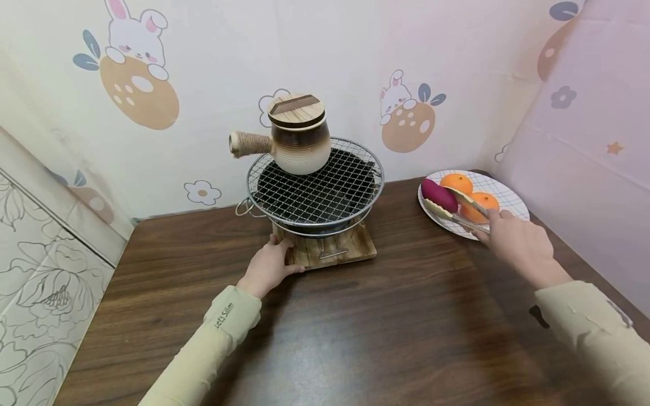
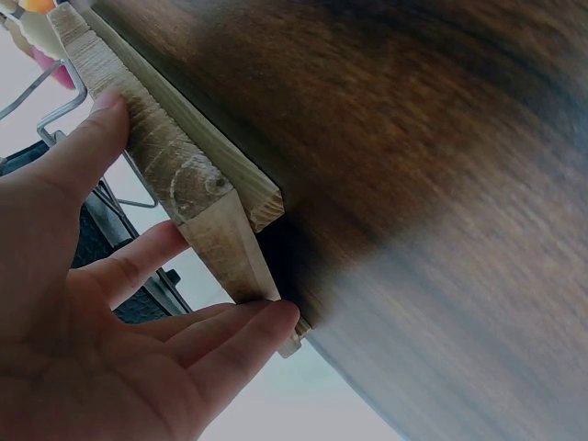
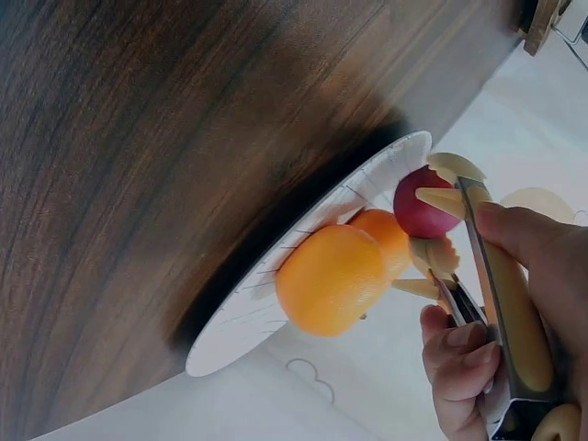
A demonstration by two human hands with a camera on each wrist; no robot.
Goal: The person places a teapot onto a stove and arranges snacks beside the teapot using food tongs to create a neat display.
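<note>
My left hand (image 1: 269,264) holds the left front corner of the wooden base (image 1: 363,243), thumb along its front edge and fingers at its left side. On that base stands a round grill with a wire mesh (image 1: 325,197). A brown and cream pot (image 1: 301,149) with a wooden lid and rope-wrapped handle sits on the mesh. My right hand (image 1: 523,242) grips metal tongs (image 3: 487,266) with cream, toothed tips. Between the tips is a smooth purple sweet potato (image 1: 439,195), over the left part of the plate (image 1: 515,206), beside two oranges (image 3: 331,280).
The plate, white with a thin line pattern, stands at the back right of the brown wooden table (image 1: 325,327). Behind runs a wall covering (image 1: 345,62) with rabbit prints, close to the pot. The grill has a wire ring handle (image 1: 244,207) on its left.
</note>
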